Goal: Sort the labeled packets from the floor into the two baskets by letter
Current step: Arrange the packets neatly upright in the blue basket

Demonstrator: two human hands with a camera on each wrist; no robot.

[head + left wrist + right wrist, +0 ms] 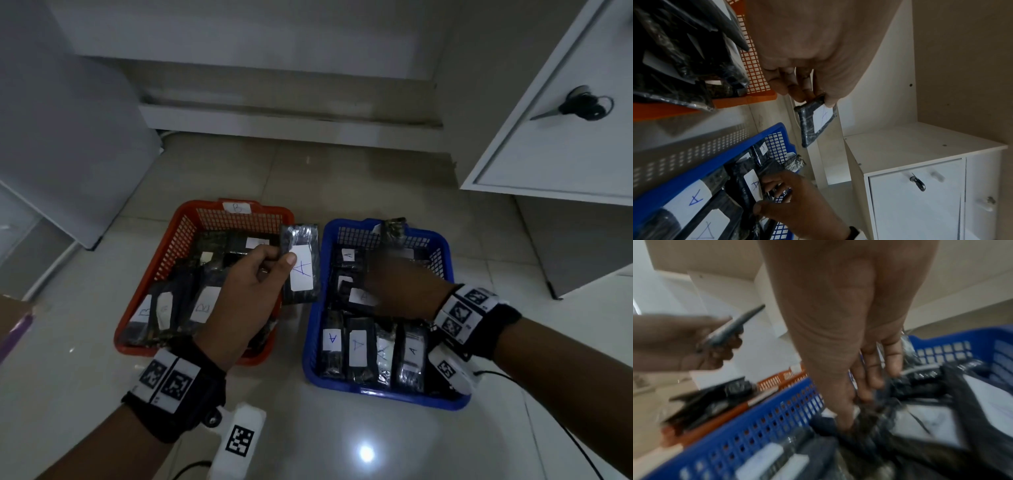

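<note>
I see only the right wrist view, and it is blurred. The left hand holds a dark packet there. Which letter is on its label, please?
Observer: The packet in the left hand has a white label with a blue A.
Operator: Which letter marks the orange basket?
Observer: The orange basket has a tag reading B on its far rim.
Operator: And the blue one?
Observer: The blue basket, where the right hand reaches, holds sorted packets labelled A.

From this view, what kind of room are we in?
Probably a home or small office room: pale tiled floor, white cupboard with a key in its lock, and two plastic baskets of packets set on the floor.
</note>
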